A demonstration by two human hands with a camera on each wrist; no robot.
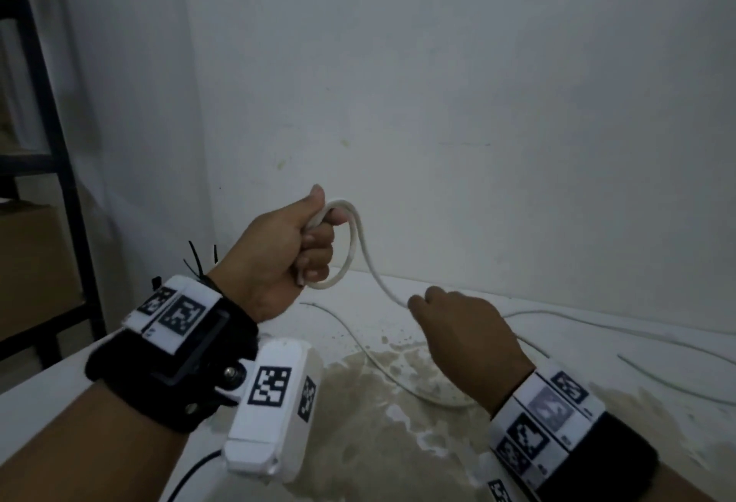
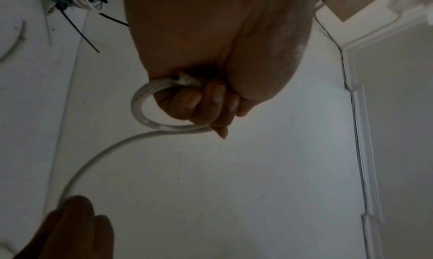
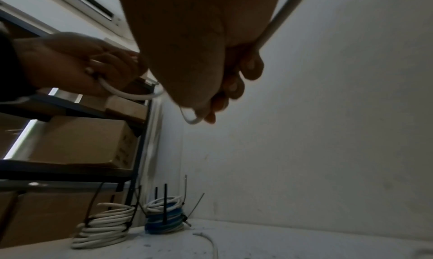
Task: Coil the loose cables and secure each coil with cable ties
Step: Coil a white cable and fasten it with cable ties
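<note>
From the head camera, the left hand (image 1: 284, 250) is raised above the white table (image 1: 47, 386) with its fingers curled tight around the first small loop of a white cable (image 1: 352, 246). From that loop the cable drops to the right hand (image 1: 462, 326), which is closed around it a little lower; the exact fingers cannot be seen from this side. The rest of the cable lies in long loose curves over a brown stain (image 1: 398, 390) on the table. The loop is very small, so I think the next turns may come out in different sizes and the coil may not stay flat.

From the left wrist camera, the cut end of the cable (image 2: 185, 80) sits just at the edge of the curled fingers (image 2: 206, 100). It looks like a short hold, so a strong pull from the other hand could draw the end out and open the loop.

From the right wrist camera, the fingers (image 3: 236, 81) are wrapped around the cable, which runs up past the palm. Two finished coils, a white coil (image 3: 105, 226) and a blue and white coil (image 3: 164, 216), stand on the table near the wall with black cable ties (image 3: 165, 203) around them. The loose cable could drag against them while it is pulled in and push them away.
</note>
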